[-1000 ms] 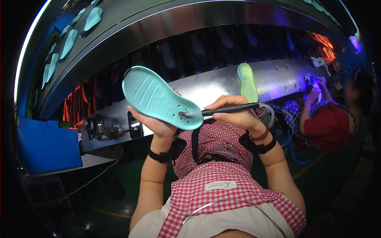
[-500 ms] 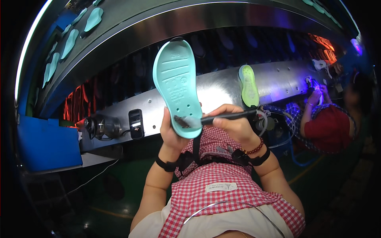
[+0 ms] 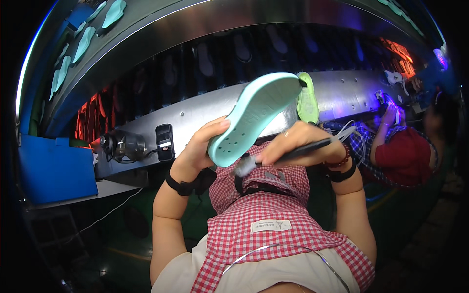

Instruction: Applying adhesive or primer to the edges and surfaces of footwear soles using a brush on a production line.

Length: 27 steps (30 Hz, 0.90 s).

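Note:
A turquoise shoe sole [image 3: 261, 110] hangs tilted above the bench's near edge, its wide end up and to the right. Several small holes show in its lower, narrower end. My left hand [image 3: 198, 144] is closed on the sole's left edge near that end, thumb on the face. In my right hand [image 3: 303, 144] is a brush [image 3: 245, 166] with a black handle and pale, blurred bristles. The bristles lie just below the sole's lower end, in front of my apron; whether they touch its underside I cannot tell.
A yellow-green sole [image 3: 307, 105] lies on the metal bench [image 3: 342, 93], partly behind the turquoise one. To the left are a black phone-like device [image 3: 164, 141], a glass jug [image 3: 129, 145] and a blue box [image 3: 58, 166]. Turquoise soles ride a conveyor [image 3: 156, 29]. A co-worker [image 3: 403, 154] sits right.
The sole has swung from upright to leaning right and now shows a smoother face with more holes. My right hand has drawn the brush off the face to below the sole's lower end.

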Tool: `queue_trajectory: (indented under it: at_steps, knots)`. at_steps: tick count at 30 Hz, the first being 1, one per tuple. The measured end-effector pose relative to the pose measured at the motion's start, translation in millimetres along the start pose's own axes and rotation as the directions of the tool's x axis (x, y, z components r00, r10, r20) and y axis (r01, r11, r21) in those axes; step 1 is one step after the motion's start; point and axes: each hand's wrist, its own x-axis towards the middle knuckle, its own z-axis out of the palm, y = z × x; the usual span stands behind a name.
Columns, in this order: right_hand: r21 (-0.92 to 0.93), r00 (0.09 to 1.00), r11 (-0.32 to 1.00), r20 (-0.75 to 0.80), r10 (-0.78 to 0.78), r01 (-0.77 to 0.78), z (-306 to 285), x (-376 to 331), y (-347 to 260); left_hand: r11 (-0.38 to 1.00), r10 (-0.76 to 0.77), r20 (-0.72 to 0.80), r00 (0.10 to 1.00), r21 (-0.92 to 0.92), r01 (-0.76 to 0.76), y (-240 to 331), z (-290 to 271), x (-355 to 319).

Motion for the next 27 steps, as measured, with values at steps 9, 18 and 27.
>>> queue_trajectory:
  at_steps: [9, 18, 27]
  knots:
    - [-0.023, 0.995, 0.999, 0.101, 0.025, -0.023, -15, -5, -11, 0.988, -0.143, -0.087, 0.986, 0.047, 0.148, -7, -12, -5]
    - [0.02, 0.993, 1.0, -0.119, -0.003, 0.005, -1, -18, 4, 0.998, -0.061, -0.097, 0.993, 0.011, 0.062, -1, -34, -26]
    - [-0.13, 0.957, 0.991, -0.289, -0.01, -0.029, 13, -23, -2, 0.97, 0.215, -0.22, 0.951, 0.16, -0.182, 17, -14, -37]
